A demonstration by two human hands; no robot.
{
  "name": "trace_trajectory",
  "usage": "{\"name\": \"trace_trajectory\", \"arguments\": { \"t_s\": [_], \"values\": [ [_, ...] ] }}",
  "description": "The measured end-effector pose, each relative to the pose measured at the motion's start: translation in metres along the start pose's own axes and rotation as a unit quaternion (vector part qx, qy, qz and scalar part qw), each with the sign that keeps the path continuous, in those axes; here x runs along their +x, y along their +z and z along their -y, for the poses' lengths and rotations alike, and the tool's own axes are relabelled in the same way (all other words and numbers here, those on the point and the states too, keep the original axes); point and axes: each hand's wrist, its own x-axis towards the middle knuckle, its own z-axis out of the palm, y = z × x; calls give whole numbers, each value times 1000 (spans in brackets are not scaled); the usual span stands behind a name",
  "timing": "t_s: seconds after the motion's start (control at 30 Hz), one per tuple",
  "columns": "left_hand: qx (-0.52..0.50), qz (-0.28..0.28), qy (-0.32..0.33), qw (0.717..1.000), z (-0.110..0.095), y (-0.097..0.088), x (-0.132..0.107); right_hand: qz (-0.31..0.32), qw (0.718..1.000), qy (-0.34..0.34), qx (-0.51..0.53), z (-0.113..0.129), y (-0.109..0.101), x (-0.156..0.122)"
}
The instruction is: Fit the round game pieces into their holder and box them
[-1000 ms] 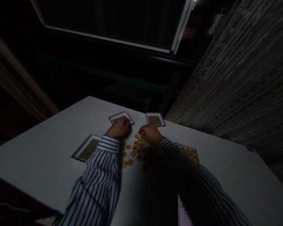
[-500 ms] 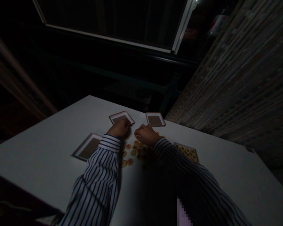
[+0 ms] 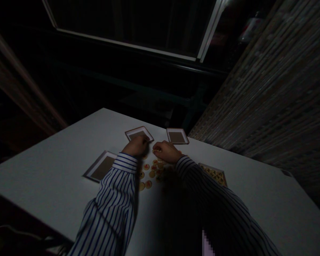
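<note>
Round wooden Chinese chess pieces (image 3: 152,174) with red or dark characters lie scattered in the middle of the white table (image 3: 69,153). My right hand (image 3: 167,152) is above the far side of them, thumb and fingers pinching a pale Chinese chess piece (image 3: 157,150). Close to its left, my left hand (image 3: 137,145) is closed at the near edge of a shallow box (image 3: 129,136). Its fingertips face away, so whatever is in them cannot be made out. My right forearm and its shadow cover some of the pieces.
Another shallow box (image 3: 187,141) stands at the table's far edge, and a larger box or lid (image 3: 92,174) lies to the left. On the right is a box filled with chess pieces (image 3: 214,173). A strand curtain (image 3: 269,89) hangs along the right side.
In my right hand's fingertips the Chinese chess piece now shows more plainly. My left hand has hardly moved. The whole view has shifted slightly.
</note>
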Motion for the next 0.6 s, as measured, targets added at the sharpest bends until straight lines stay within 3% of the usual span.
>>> {"name": "trace_trajectory", "arguments": {
  "t_s": [0.07,0.17,0.27,0.43,0.6],
  "values": [
    [14,2,34,999,0,0,1,-27,986,38,161,-4,0,3],
    [-4,5,77,997,-2,0,2,-40,940,98,326,-8,-2,6],
    [-37,23,86,995,-7,1,0,-49,911,132,387,-9,-3,7],
    [-58,29,107,992,-22,-1,-5,-84,871,131,466,-9,-4,5],
    [-51,21,110,992,-31,-3,-7,-94,859,148,482,-2,-11,0]
  ]
}}
